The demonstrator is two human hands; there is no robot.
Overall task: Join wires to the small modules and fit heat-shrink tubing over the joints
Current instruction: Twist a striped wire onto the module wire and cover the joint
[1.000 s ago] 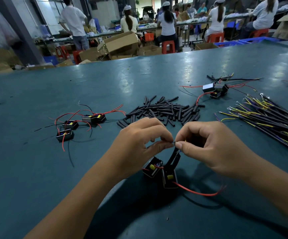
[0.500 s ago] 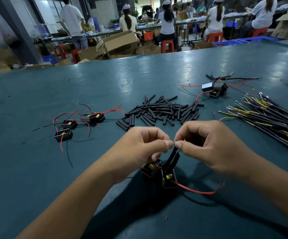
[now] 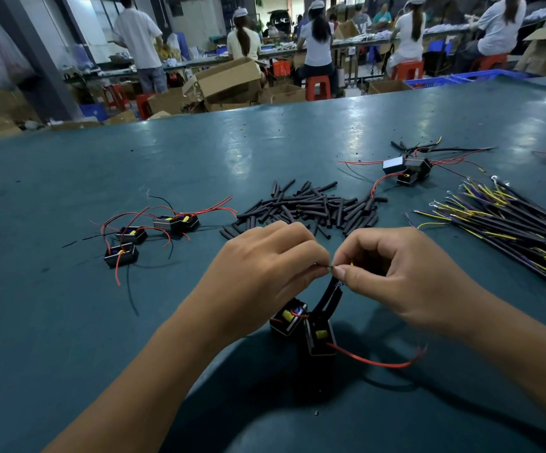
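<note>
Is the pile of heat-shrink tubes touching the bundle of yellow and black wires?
Apart. The head view shows bare table between the heat-shrink tubes and the wire bundle.

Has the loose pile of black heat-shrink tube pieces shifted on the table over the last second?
No. The pile of black heat-shrink tube pieces keeps its place between the module clusters on the green table.

No legible text, label, brand, number or sign found on the modules (image 3: pixel 320 335), the heat-shrink tubing pieces (image 3: pixel 307 207), the wire bundle (image 3: pixel 507 220), the desk (image 3: pixel 199 152) or the cardboard boxes (image 3: pixel 229 80) behind it.
</note>
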